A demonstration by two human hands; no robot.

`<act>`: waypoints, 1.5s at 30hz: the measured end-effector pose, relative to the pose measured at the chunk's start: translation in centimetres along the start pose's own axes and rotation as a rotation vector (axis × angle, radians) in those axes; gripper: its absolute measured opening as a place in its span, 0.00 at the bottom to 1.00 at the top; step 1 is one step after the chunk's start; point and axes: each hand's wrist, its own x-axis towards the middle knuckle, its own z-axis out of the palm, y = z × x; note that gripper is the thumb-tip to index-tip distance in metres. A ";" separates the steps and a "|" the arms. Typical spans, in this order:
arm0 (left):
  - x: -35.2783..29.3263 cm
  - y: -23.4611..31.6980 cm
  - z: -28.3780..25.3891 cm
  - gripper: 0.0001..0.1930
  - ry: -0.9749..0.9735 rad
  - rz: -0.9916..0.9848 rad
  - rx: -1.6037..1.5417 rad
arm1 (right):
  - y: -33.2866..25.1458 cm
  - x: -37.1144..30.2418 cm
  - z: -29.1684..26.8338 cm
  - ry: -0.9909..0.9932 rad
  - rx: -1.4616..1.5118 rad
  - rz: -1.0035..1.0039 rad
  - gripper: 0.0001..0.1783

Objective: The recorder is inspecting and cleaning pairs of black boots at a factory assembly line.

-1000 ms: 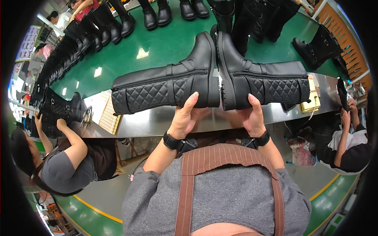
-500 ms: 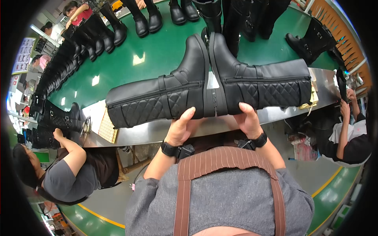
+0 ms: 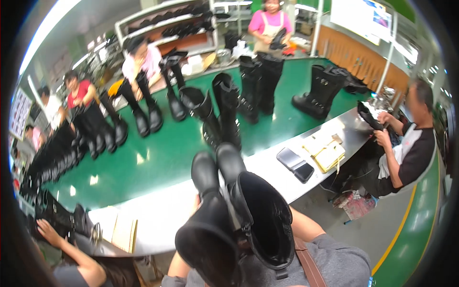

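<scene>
A pair of tall black boots fills the space in front of my chest, side by side, toes pointing away and shaft openings tipped toward me. The left boot [image 3: 205, 227] and the right boot [image 3: 231, 165] hide most of both hands. A sliver of my left hand [image 3: 197, 202] shows at the left boot's outer side. My right forearm [image 3: 306, 224] runs behind the right boot's shaft, where the right hand is out of sight. Both hands appear to support the pair, though their fingers are covered. Whether the soles touch the table is unclear.
On the metal ledge [image 3: 272, 179] lie a dark phone-like device [image 3: 295, 164], a yellow bundle [image 3: 325, 152] and a pad [image 3: 125, 234]. More black boots [image 3: 222, 112] stand on the green surface [image 3: 158, 167]. Co-workers sit at my left and right [image 3: 406, 143]; others are across.
The boots have turned from lying sideways, soles together, to upright with their shafts toward me. My hands, visible before, are now mostly behind them. The view has tilted up.
</scene>
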 end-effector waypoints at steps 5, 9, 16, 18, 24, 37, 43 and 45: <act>0.7 -1.2 0.0 0.20 -0.019 -0.058 -0.105 | 1.7 0.7 -1.2 -0.088 0.160 0.163 0.32; 1.6 -2.1 -0.2 0.20 -0.015 -0.102 -0.175 | 2.9 1.2 -3.0 -0.022 0.147 0.329 0.27; 2.4 -2.6 0.0 0.21 -0.005 -0.173 -0.264 | 2.8 1.0 -3.6 -0.101 0.041 0.215 0.22; 2.6 -2.7 -0.1 0.21 0.002 -0.188 -0.279 | 2.5 0.9 -3.2 -0.049 0.054 0.204 0.21; 3.3 -3.6 -0.5 0.22 0.008 -0.225 -0.320 | 1.7 0.8 -2.7 0.027 0.031 0.241 0.21; 2.9 -4.7 -1.4 0.25 -0.137 -0.271 -0.707 | 6.0 3.2 -6.1 -0.011 0.298 0.264 0.25; 3.0 -4.9 -2.0 0.29 -0.105 -0.244 -0.607 | 5.9 0.7 -7.2 0.039 0.344 0.138 0.25; 2.9 -4.6 -2.0 0.27 -0.158 -0.196 -0.600 | 5.6 -0.1 -7.0 0.067 0.330 0.116 0.25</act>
